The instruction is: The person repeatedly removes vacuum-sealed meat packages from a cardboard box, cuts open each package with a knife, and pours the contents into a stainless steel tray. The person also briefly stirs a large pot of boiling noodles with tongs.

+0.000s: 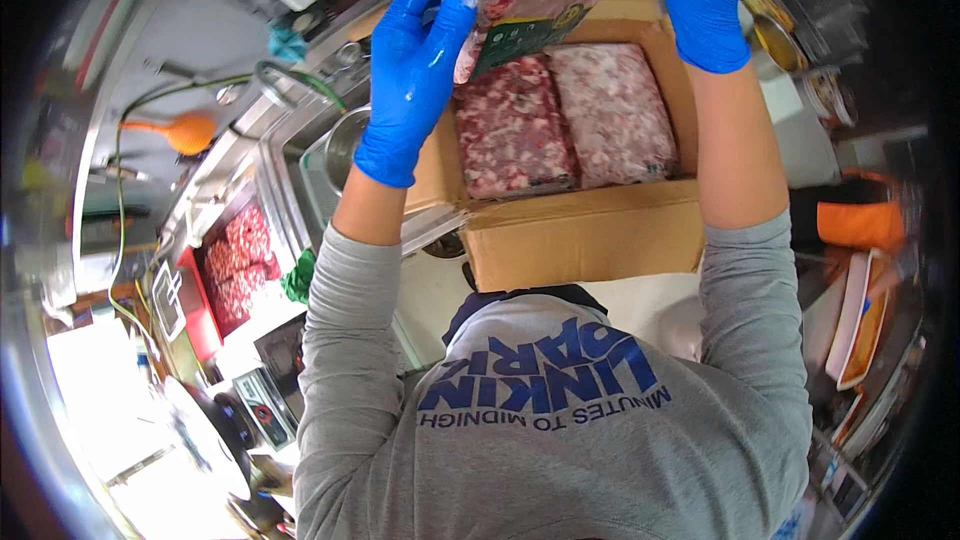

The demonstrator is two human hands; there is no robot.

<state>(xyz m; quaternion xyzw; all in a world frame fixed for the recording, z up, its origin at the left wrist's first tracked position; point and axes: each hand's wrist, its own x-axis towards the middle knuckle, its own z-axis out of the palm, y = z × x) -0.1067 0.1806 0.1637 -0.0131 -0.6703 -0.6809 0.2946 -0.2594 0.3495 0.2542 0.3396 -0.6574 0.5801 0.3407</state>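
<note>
My left hand (416, 75), in a wet blue glove, pinches the clear film edge of a plastic bag of meat (525, 11) between thumb and fingers. The bag is printed with a dark green band and writing, and is tilted above an open cardboard box (585, 236). My right hand (701, 4), also blue-gloved, is at the bag's right side; the top picture edge cuts off its fingers. Inside the box two blocks of ground meat lie side by side, a redder block (514, 131) on the left and a paler, frosty-looking block (611, 112) on the right.
Left of the box are a metal sink with a round metal bowl (346, 150), a green hose (225, 81) and an orange ladle-like tool (191, 133). Further left sits a red tray (196, 307) with ground meat (238, 262). A green cloth (300, 276) lies beside it.
</note>
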